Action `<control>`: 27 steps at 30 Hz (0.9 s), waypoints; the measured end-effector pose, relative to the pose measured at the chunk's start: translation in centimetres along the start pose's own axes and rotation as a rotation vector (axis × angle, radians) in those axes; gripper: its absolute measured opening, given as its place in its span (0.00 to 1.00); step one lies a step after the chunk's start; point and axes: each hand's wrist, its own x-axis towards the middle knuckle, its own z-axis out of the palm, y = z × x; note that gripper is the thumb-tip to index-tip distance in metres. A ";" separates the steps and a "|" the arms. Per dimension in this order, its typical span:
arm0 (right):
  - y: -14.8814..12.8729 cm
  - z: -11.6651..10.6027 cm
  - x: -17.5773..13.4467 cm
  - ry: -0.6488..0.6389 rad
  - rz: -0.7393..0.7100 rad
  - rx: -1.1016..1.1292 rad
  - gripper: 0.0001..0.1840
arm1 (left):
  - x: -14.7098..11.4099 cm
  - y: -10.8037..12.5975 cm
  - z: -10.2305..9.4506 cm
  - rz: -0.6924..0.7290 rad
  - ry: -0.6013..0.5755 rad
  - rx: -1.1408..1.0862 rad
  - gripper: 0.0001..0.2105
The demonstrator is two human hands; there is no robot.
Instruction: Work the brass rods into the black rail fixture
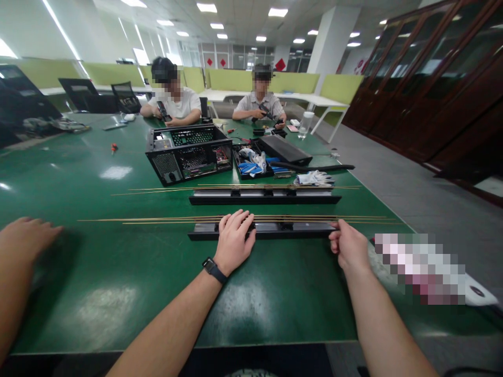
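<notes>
My left hand [236,234] lies with fingers stretched out over several thin brass-coloured rods [157,220] and the near black-and-grey rail holder [271,230]. My right hand [350,244] has its fingers closed in a pinch at the holder's right end, where the rods pass; it appears to grip a rod, though the fingertips partly hide it. The rods stick out well beyond both ends of the holder. Behind it lies a second, similar rail holder [267,196] with more brass-coloured rods [157,190] along its top.
Another person's blurred hand [31,235] reaches in from the left. Further back stand an open computer case [190,154], a black box with blue-white gloves [253,162], and another glove [314,178]. Two people [178,102] sit across the green table [98,283]. A white power strip [477,290] is at right.
</notes>
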 end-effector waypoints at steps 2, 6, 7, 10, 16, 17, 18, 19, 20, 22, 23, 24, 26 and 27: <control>0.2 -0.2 0.3 0.112 -0.058 -0.128 0.15 | 0.0 0.0 0.0 0.001 -0.006 0.001 0.19; 0.7 -1.0 1.2 0.389 -0.236 -0.493 0.14 | 0.0 -0.2 0.1 0.011 -0.008 0.010 0.19; 0.8 -1.2 1.4 0.428 -0.273 -0.576 0.14 | 0.0 -0.2 0.1 0.013 -0.004 0.012 0.18; 0.7 -1.4 1.4 0.424 -0.358 -0.740 0.14 | 0.0 -0.3 0.2 0.017 0.000 0.015 0.18; -0.1 -1.5 1.1 0.429 -0.435 -0.951 0.23 | -0.1 -0.4 0.1 0.024 0.001 0.009 0.18; -0.3 -1.7 1.2 0.446 -0.424 -0.982 0.25 | -0.1 -0.4 0.2 0.025 0.001 0.008 0.18; -0.4 -1.9 1.3 0.460 -0.416 -1.011 0.27 | -0.1 -0.4 0.2 0.025 0.002 0.008 0.18; -0.6 -2.1 1.6 0.476 -0.410 -1.035 0.28 | -0.1 -0.4 0.2 0.025 0.003 0.008 0.18; -0.7 -2.4 1.8 0.491 -0.403 -1.050 0.30 | -0.1 -0.4 0.2 0.025 0.004 0.008 0.18; -0.9 -2.9 2.4 0.510 -0.382 -1.066 0.31 | -0.1 -0.4 0.1 0.026 0.002 0.009 0.18; -1.0 -3.1 2.7 0.516 -0.366 -1.069 0.32 | -0.1 -0.4 0.1 0.026 0.000 0.009 0.18; -1.0 -3.4 3.0 0.521 -0.348 -1.070 0.33 | 0.0 -0.4 0.1 0.027 -0.002 0.010 0.18; -1.1 -3.7 3.5 0.526 -0.310 -1.072 0.35 | 0.0 -0.4 0.0 0.030 -0.002 0.010 0.18; -1.1 -3.8 3.7 0.524 -0.294 -1.072 0.36 | 0.0 -0.4 0.0 0.030 -0.001 0.009 0.19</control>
